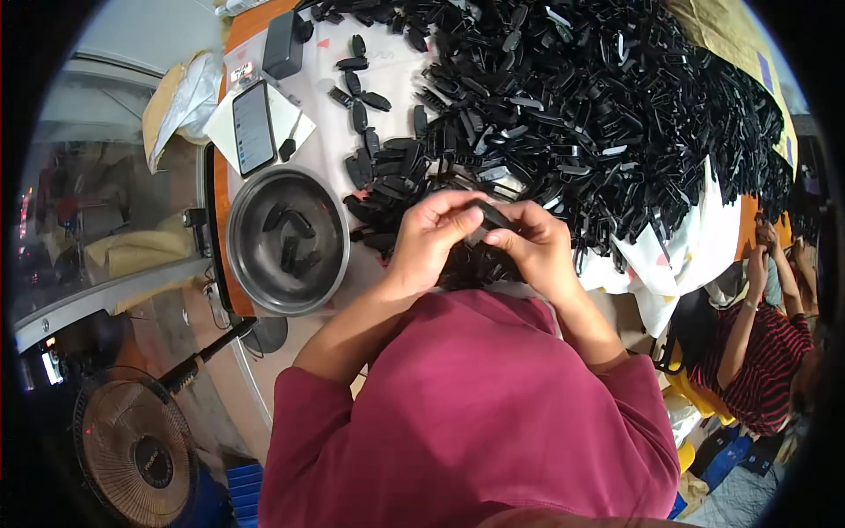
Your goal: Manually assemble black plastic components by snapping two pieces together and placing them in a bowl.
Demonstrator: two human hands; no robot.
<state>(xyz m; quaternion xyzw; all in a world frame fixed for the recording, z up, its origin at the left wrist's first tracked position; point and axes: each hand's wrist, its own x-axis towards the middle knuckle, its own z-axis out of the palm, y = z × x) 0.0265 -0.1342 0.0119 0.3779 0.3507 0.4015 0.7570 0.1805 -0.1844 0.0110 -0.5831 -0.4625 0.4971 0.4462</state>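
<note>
My left hand (427, 244) and my right hand (543, 249) meet in front of my chest at the table's near side. Between their fingertips they grip a small oblong black plastic piece (493, 215), thumbs pressed against it. Fingers cover part of it, so its exact kind does not show. Just beyond my hands lies a large heap of similar black pieces (563, 106), some with comb-like teeth. A loose trail of single pieces (360, 117) runs along the heap's left side. Several more lie in a round metal bowl (330, 264) to the left of my left hand.
Behind the bowl, a phone (254, 129) rests on a white square sheet, with a dark box (283, 44) farther back. A fan (141, 449) stands at lower left. At the right, a person in a striped top (757, 365) sits near the table. White sheeting (656, 273) hangs over the edge.
</note>
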